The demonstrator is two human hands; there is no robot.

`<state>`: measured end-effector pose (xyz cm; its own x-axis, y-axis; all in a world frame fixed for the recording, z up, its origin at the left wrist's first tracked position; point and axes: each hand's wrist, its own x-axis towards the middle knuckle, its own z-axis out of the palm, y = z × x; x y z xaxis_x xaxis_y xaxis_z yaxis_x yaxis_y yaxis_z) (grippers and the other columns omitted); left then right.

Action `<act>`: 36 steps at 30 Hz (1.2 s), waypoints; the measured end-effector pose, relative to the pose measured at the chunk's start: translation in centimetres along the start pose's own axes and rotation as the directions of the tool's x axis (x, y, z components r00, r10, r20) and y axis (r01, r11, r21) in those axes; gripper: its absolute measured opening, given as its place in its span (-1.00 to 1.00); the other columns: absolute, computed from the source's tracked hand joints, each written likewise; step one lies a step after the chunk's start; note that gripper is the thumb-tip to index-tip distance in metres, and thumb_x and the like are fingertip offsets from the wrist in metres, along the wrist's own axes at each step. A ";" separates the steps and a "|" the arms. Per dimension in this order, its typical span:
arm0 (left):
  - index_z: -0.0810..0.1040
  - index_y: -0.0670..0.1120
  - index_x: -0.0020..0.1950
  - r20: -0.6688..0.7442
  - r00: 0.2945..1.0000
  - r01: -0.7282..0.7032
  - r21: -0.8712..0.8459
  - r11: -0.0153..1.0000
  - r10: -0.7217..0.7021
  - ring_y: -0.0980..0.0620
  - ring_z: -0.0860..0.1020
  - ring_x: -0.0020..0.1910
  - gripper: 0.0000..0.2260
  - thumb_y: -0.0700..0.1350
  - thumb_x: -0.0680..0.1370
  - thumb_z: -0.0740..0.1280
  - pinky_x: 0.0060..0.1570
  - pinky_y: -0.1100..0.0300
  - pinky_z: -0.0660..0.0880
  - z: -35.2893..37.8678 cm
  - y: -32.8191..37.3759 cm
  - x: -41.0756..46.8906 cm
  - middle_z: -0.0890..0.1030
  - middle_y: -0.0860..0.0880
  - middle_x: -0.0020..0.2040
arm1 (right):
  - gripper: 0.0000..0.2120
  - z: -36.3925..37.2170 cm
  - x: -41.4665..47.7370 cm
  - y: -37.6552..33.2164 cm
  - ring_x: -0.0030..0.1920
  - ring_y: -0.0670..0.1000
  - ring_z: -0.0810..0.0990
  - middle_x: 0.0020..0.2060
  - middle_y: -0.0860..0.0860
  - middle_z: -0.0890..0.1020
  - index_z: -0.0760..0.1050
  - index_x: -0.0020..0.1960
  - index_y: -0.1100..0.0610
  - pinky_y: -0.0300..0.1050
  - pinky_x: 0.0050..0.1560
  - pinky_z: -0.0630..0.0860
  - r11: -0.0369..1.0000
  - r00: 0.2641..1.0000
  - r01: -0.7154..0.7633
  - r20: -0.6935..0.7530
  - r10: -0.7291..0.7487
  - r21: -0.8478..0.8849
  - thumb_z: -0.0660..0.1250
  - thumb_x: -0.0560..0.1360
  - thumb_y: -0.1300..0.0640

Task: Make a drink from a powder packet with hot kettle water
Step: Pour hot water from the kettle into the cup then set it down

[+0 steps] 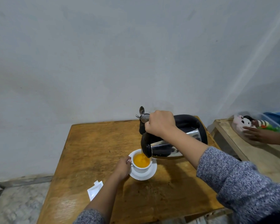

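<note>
Left hand [123,167]: fingers curled onto the handle side of the white cup, thumb up near the rim; forearm reaching in from the lower edge, grey knit sleeve pushed back.
Right hand [160,123]: closed in a fist around the black handle of the kettle, knuckles up; forearm crossing in from the lower right in a matching grey knit sleeve.
Powder packet [94,189]: white, torn open at its top, lying flat on the table just left of the left forearm, apart from the saucer.
Saucer [144,176]: white, round, resting on the table with the cup centred on it.
Cup [141,164]: white, upright on the saucer, holding an orange liquid whose surface is disturbed under the spout.
Kettle [174,141]: steel body with black lid and handle, held off the table and tipped toward the left, its spout directly over the cup's right rim.
Table [94,146]: worn brown wood, square-cornered, set against the wall.
Cutlery holder [142,126]: dark container at the table's far edge, behind the right hand, partly hidden by it.
Spoon [142,110]: metal, standing bowl-up in the holder beside fork tines.
Second table [255,156]: paler wood, at the right, apart from the first.
Another person's hand [255,135]: lying flat on the second table, fingers extended.
Soft toy [242,122]: pink and white, just beyond that hand.
Wall [120,54]: plain pale grey.
</note>
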<state>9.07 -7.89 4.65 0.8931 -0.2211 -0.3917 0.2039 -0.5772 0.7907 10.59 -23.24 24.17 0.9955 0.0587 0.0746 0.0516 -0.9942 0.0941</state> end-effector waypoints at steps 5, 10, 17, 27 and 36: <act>0.52 -0.15 0.16 0.005 0.999 -0.033 0.008 0.999 0.033 -0.04 0.47 -0.01 -0.74 -0.19 0.61 0.07 -0.05 0.13 0.39 0.0 -0.2 0.1 0.57 -0.20 0.13 | -0.85 0.1 0.1 -0.1 -0.28 0.09 0.44 -0.29 0.03 0.44 0.40 -0.22 0.15 -0.16 -0.28 0.32 1.000 1.000 -0.009 0.004 0.009 0.009 0.16 0.47 0.11; 0.52 -0.18 0.18 -0.007 0.999 -0.037 0.005 0.999 0.037 -0.03 0.47 -0.01 -0.73 -0.20 0.61 0.08 -0.05 0.17 0.36 0.1 -0.3 0.2 0.57 -0.22 0.16 | -0.85 0.0 0.1 -0.2 -0.28 0.07 0.43 -0.35 0.01 0.39 0.38 -0.24 0.14 -0.16 -0.29 0.31 1.000 1.000 -0.005 0.010 0.005 0.015 0.16 0.48 0.10; 0.48 -0.17 0.24 0.000 1.000 0.002 -0.022 1.000 -0.002 -0.07 0.50 0.06 -0.72 -0.15 0.61 0.09 -0.02 0.15 0.40 0.2 -0.5 0.4 0.55 -0.20 0.20 | -0.84 -0.1 0.2 -0.2 -0.27 0.08 0.43 -0.28 0.03 0.43 0.44 -0.18 0.14 -0.16 -0.25 0.34 1.000 1.000 -0.002 0.010 0.002 -0.003 0.15 0.48 0.10; 0.48 -0.15 0.24 -0.004 1.000 -0.004 -0.020 1.000 0.004 -0.05 0.49 0.04 -0.72 -0.15 0.61 0.08 -0.01 0.14 0.41 0.3 -0.6 0.5 0.56 -0.19 0.19 | -0.83 0.0 0.6 -0.3 -0.31 0.08 0.45 -0.31 0.04 0.45 0.39 -0.23 0.16 -0.20 -0.35 0.29 1.000 1.000 0.005 -0.002 -0.005 -0.031 0.15 0.47 0.11; 0.47 -0.13 0.24 -0.004 1.000 0.004 -0.004 1.000 -0.004 -0.13 0.50 0.15 -0.72 -0.14 0.61 0.08 0.03 0.11 0.42 0.2 -0.8 0.5 0.53 -0.20 0.23 | -0.82 0.4 1.1 -0.4 -0.39 0.03 0.39 -0.44 -0.01 0.34 0.38 -0.25 0.17 -0.24 -0.42 0.22 0.998 1.000 0.010 -0.022 -0.012 -0.066 0.15 0.48 0.11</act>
<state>9.30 -7.67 3.77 0.8941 -0.2153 -0.3927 0.2091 -0.5748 0.7911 11.66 -22.81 23.81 0.9928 0.0726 0.0955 0.0566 -0.9854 0.1604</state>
